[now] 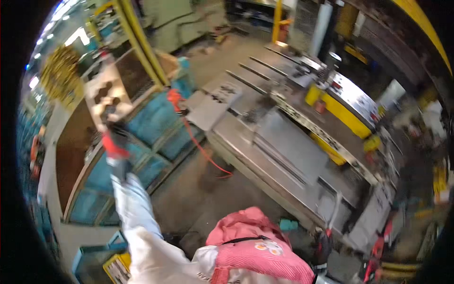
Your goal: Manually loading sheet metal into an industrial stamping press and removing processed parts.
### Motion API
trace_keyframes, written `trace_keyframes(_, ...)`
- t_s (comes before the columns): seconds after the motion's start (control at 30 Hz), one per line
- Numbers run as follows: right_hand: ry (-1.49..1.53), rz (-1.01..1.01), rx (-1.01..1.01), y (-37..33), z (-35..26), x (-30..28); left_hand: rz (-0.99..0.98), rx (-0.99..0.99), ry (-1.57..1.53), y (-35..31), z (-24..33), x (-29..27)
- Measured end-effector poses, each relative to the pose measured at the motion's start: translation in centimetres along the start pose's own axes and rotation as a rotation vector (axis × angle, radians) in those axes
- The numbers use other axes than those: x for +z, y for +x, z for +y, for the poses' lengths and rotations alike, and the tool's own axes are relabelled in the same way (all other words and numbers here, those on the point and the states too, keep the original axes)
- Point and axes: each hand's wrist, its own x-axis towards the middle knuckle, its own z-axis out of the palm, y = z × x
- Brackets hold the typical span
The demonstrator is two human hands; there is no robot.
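My left arm, in a pale sleeve, stretches up and left. My left hand (pixel 115 135), in a dark and red glove, is over the near edge of a blue-sided bench (pixel 156 120). Motion blur hides its fingers and whether it holds anything. Just beyond it is a light board (pixel 116 87) with several dark round pieces on it. To the right of my pink striped apron (pixel 265 253) is a blurred dark shape touched with red (pixel 323 246). It may be my gloved right hand, but no fingers can be made out.
At right stands a large machine with a grey metal bed (pixel 288 151), rods (pixel 267 66) and yellow blocks (pixel 347 113). An orange hose (pixel 201 146) hangs beside the bench down to the floor. Yellow posts (pixel 142 42) rise behind it. A blue frame (pixel 94 251) and a yellow box (pixel 117 269) are at lower left.
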Motion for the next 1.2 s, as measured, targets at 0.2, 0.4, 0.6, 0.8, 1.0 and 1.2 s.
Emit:
trace_keyframes(0.2,0.449,-0.141,0.038,2.6,-12.6,4.7,-0.085,0.637,0.248,9.9,-6.5,-0.8)
trace_keyframes(0.4,0.317,-0.322,-0.076,6.8,-17.0,5.6,-0.489,-0.702,-0.685,-12.3,-0.2,9.0)
trace_keyframes(0.6,0.258,-0.370,0.031,11.8,-17.2,3.8,-1.091,-0.971,-0.823,-28.5,7.2,14.1)
trace_keyframes(0.8,0.363,-0.305,0.000,7.9,-19.7,4.6,-1.329,-1.197,-0.762,-33.2,13.1,17.1)
trace_keyframes(1.0,0.007,-0.186,-0.263,4.6,-13.4,5.6,-1.542,-0.409,-0.636,-36.7,15.2,21.5)
trace_keyframes(1.2,0.196,-0.231,-0.274,5.6,-11.1,10.6,-1.633,-0.567,-0.559,-40.0,17.5,26.6)
